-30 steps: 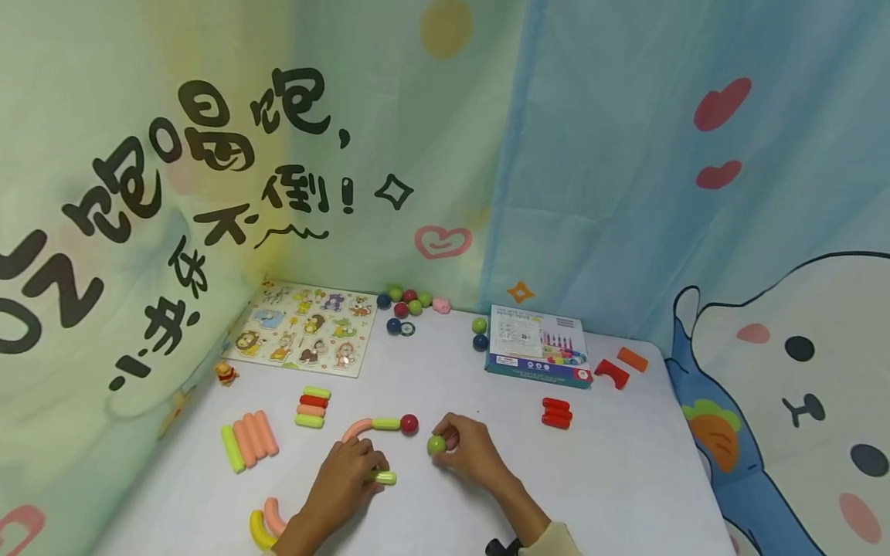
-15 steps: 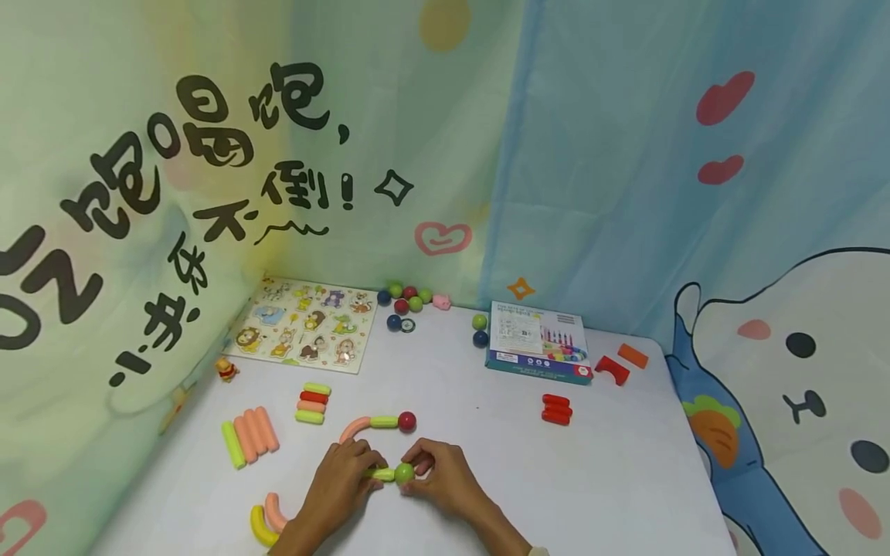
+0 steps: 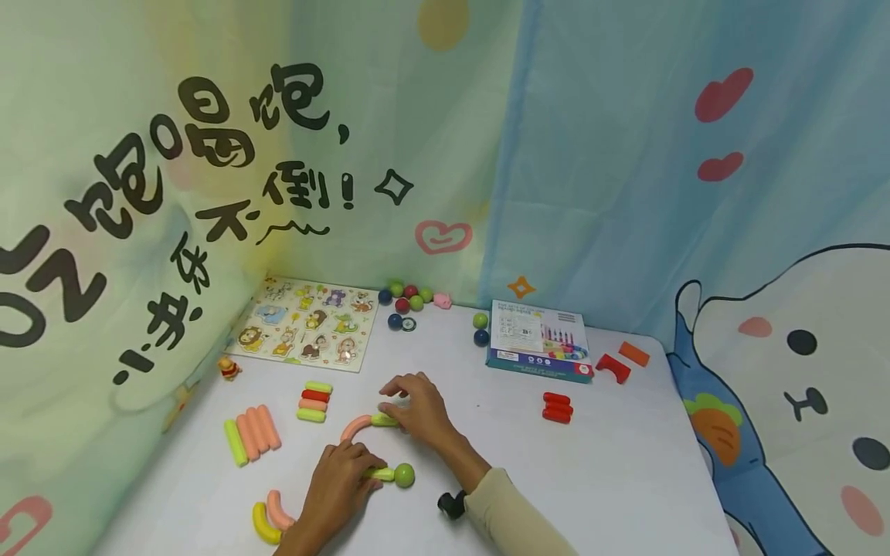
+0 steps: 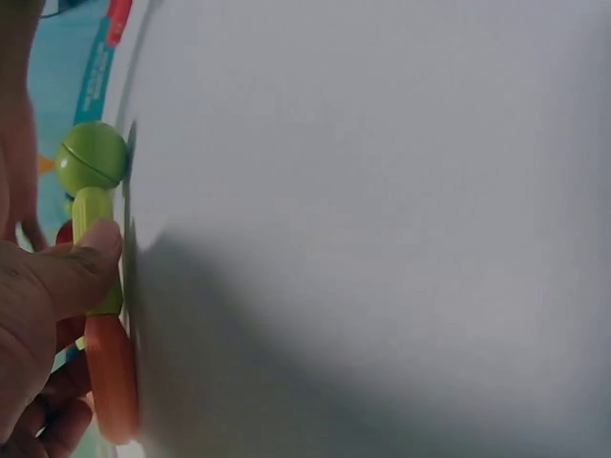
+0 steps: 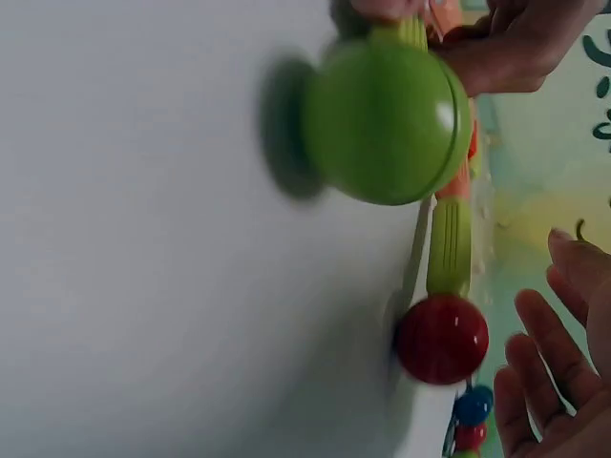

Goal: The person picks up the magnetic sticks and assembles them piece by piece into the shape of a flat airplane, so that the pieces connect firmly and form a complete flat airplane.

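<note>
My left hand pinches a short green stick lying on the white table. A green ball sits on the stick's right end. In the left wrist view my thumb presses the green stick below the green ball. My right hand is open, fingers spread over the right end of a chain made of a pink curved piece and a green stick. The chain's red ball shows only in the right wrist view, just clear of my fingers.
At the back lie an animal puzzle board, a cluster of balls and a toy box. Red sticks lie to the right, pink and green sticks to the left, and curved pieces at the front left.
My right hand brought the green ball onto the green stick's end, let go, and moved up and left to the chain's red-ball end. My left hand has kept its hold.
</note>
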